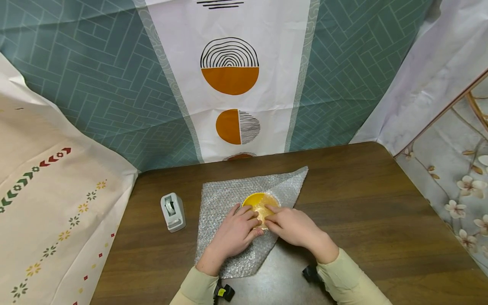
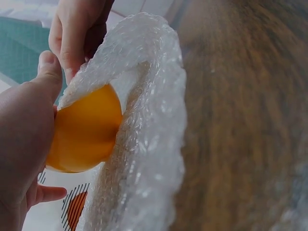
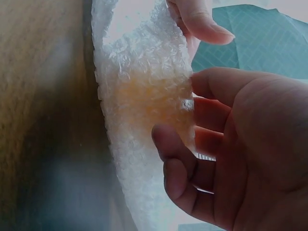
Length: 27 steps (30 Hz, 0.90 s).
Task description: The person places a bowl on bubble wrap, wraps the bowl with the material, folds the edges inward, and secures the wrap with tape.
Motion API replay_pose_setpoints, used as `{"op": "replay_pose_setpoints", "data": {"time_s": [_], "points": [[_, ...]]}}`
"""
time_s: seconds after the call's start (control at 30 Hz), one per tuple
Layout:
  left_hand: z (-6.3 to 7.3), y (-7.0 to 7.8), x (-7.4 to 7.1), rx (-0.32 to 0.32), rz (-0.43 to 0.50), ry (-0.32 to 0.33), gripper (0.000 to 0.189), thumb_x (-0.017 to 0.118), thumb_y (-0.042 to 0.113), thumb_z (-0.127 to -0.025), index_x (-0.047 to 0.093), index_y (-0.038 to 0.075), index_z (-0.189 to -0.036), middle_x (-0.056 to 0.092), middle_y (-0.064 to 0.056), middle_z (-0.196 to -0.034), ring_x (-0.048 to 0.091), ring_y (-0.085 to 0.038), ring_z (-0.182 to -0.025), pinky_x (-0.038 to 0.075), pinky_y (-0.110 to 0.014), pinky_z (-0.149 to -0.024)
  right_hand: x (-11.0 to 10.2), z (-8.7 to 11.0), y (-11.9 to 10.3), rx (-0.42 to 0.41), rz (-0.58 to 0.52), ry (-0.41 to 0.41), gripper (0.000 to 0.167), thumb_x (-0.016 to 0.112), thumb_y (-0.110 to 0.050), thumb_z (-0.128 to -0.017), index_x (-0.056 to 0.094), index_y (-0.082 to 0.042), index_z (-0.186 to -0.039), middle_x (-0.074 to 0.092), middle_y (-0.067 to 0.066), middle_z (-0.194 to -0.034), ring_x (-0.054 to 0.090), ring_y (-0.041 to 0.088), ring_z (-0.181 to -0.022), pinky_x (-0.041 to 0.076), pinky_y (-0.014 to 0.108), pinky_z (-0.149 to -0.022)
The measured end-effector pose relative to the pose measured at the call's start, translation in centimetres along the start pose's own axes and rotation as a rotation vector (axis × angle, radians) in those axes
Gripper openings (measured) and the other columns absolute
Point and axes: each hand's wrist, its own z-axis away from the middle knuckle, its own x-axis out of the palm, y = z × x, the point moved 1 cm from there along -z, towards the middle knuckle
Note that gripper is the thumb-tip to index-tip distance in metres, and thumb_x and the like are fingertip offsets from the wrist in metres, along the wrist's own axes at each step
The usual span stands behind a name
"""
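A yellow bowl (image 1: 253,198) lies on a sheet of clear bubble wrap (image 1: 219,203), and the wrap's right part is folded over it. Seen from the left wrist, the bowl's rounded orange-yellow side (image 2: 89,130) shows under the fold. My left hand (image 1: 238,226) rests over the bowl's left side with fingers extended and thumb straight. Across from it, my right hand (image 1: 295,224) holds the folded wrap against the bowl with bent fingers. In the right wrist view the bowl shows only faintly through the wrap (image 3: 144,57); some fingertips are hidden behind the wrap's edge.
A white and grey tape dispenser (image 1: 173,212) stands on the brown wooden table (image 1: 362,203), left of the wrap. Patterned cloths (image 1: 164,84) hang behind the table and at both sides. A grey patch (image 1: 282,267) lies at the table's front.
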Motion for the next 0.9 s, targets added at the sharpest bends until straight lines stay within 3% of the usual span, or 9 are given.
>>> {"op": "replay_pose_setpoints", "data": {"time_s": [0.13, 0.47, 0.9], "points": [[0.0, 0.0, 0.0, -0.003, 0.01, -0.006, 0.051, 0.045, 0.057, -0.11, 0.08, 0.02, -0.119, 0.071, 0.001, -0.13, 0.054, -0.025, -0.138, 0.035, -0.06, -0.121, -0.3, 0.0, 0.2, -0.024, 0.004, 0.028, 0.029, 0.065, -0.028, -0.108, 0.082, -0.012, -0.125, 0.065, 0.01, -0.147, 0.074, 0.034, -0.113, 0.061, 0.053, -0.088], [-0.1, 0.0, 0.1, -0.003, 0.026, -0.002, 0.047, 0.049, 0.054, -0.11, 0.08, 0.02, -0.119, 0.071, 0.001, -0.13, 0.054, -0.025, -0.138, 0.035, -0.06, -0.121, -1.1, -0.2, 0.3, -0.064, -0.002, 0.115, 0.03, 0.065, -0.027, -0.108, 0.08, -0.012, -0.129, 0.069, 0.004, -0.142, 0.076, 0.031, -0.107, 0.062, 0.046, -0.072], [0.0, 0.0, 0.2, -0.007, 0.031, -0.009, 0.048, 0.049, 0.054, -0.11, 0.08, 0.02, -0.12, 0.071, 0.0, -0.131, 0.054, -0.026, -0.139, 0.035, -0.059, -0.121, -1.4, -0.3, 0.8, -0.07, -0.007, 0.187, 0.029, 0.067, -0.028, -0.107, 0.08, -0.012, -0.127, 0.072, 0.001, -0.136, 0.074, 0.028, -0.115, 0.063, 0.048, -0.083]]}}
